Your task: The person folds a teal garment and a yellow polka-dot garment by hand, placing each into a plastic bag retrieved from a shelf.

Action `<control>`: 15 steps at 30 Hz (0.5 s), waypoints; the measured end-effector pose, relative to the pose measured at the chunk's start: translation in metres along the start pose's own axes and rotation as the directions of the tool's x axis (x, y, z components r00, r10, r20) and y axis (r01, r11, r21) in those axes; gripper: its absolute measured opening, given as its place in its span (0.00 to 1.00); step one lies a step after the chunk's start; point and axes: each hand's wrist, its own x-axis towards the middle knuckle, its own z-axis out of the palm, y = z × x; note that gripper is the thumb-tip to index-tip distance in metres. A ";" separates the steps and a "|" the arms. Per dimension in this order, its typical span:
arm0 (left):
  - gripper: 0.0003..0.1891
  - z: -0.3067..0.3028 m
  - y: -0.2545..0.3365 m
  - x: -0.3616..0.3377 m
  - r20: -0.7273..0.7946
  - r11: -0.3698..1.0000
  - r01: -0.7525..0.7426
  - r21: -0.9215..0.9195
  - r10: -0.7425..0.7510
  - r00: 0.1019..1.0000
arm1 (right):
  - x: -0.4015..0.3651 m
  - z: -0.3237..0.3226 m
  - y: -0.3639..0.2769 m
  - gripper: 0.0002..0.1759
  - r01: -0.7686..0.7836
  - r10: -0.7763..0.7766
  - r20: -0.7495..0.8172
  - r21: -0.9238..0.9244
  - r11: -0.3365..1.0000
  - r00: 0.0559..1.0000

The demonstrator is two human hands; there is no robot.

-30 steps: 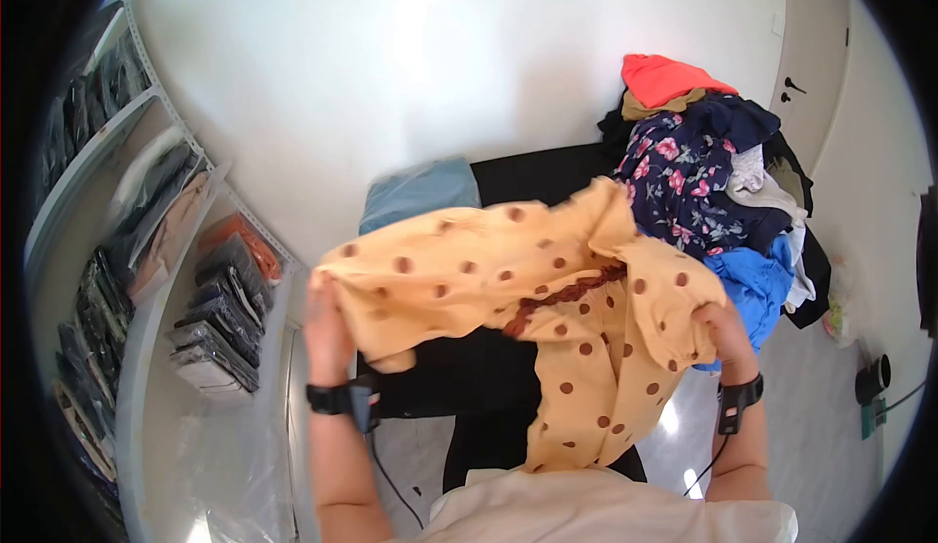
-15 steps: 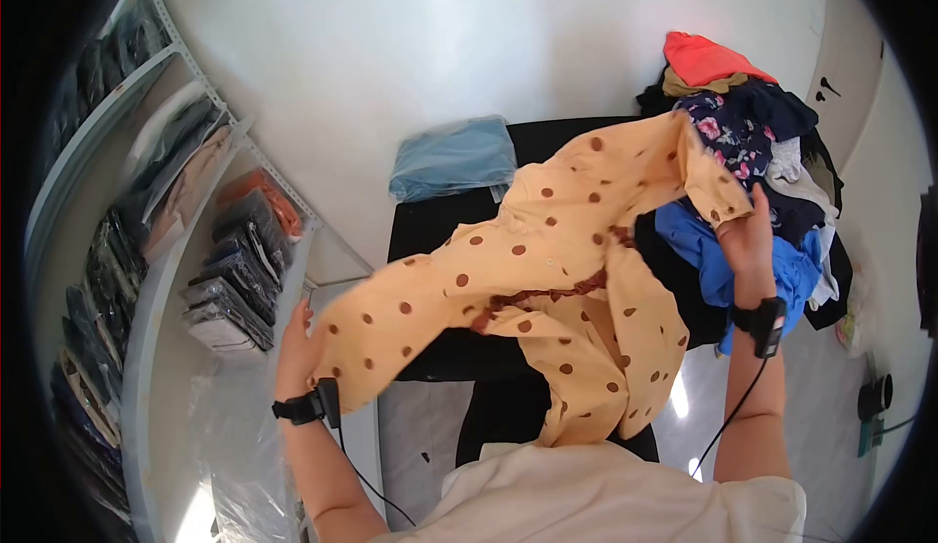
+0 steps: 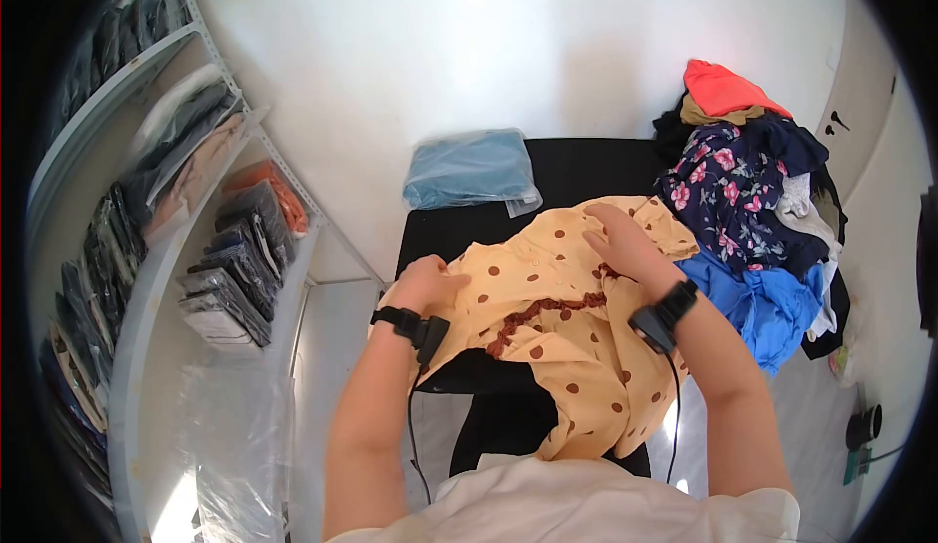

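Dotted yellow garment [image 3: 547,250], head view: spread unevenly below both sets of fingers; upper part on the black tabletop [image 3: 596,164], lower part hanging past the near edge, on the person's side of the fingers.

Left hand [image 3: 427,287]: fingers curled at the garment's left side, thumb pointing inward. Cannot tell whether cloth is pinched. Right hand [image 3: 630,248]: fingers apart, on or just above the cloth, inward of the right sleeve [image 3: 674,235]. Red-brown ruffled trim [image 3: 552,306] runs between the hands, nearer the person than the fingertips, bunched.

Risks, as judged:
1. Slip. Weight of the hanging part could drag the rest off the near edge; cause would be too little pressure, the spread right fingers offering scant hold.
2. Tangle. Right sleeve lies against or just beside the blue cloth [image 3: 762,313] and floral garment [image 3: 723,191], rightward of the right fingers; a sideways pull could bring heap along.
3. Creases. Loose folds between the hands could set if pressed unsmoothed.
4. Snag. Cable [image 3: 676,406] from the right wrist unit [image 3: 653,330], on the person's side of the fingers, could catch cloth.
5. Nudge. Bagged blue item [image 3: 469,170], beyond the left fingers, could shift under a wide forward sweep.
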 end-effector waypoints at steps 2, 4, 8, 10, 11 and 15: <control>0.25 0.003 0.005 0.002 0.028 0.999 -0.021 0.030 0.020 0.999 | 0.021 0.023 0.026 0.29 0.022 -0.018 0.069 -0.055 0.998 0.997; 0.18 0.010 0.008 -0.002 -0.063 0.985 -0.165 0.044 0.167 0.984 | 0.037 0.042 0.045 0.34 -0.051 0.064 0.071 -0.170 0.984 0.995; 0.09 0.000 0.017 -0.015 -0.079 0.899 -0.410 -0.157 0.402 0.912 | 0.056 0.057 0.067 0.42 0.092 -0.057 0.165 -0.214 0.972 0.985; 0.08 -0.015 0.032 -0.035 0.008 0.884 -0.359 -0.300 0.378 0.926 | 0.059 0.050 0.061 0.51 -0.023 0.060 0.391 -0.099 0.995 0.918; 0.08 -0.019 0.041 -0.046 0.013 0.886 -0.355 -0.298 0.376 0.927 | 0.059 0.047 0.057 0.51 -0.026 0.061 0.393 -0.094 0.995 0.918; 0.19 -0.022 0.054 -0.062 -0.004 0.899 -0.242 -0.365 0.258 0.966 | 0.054 0.033 0.041 0.42 -0.170 0.170 0.460 -0.041 0.985 0.872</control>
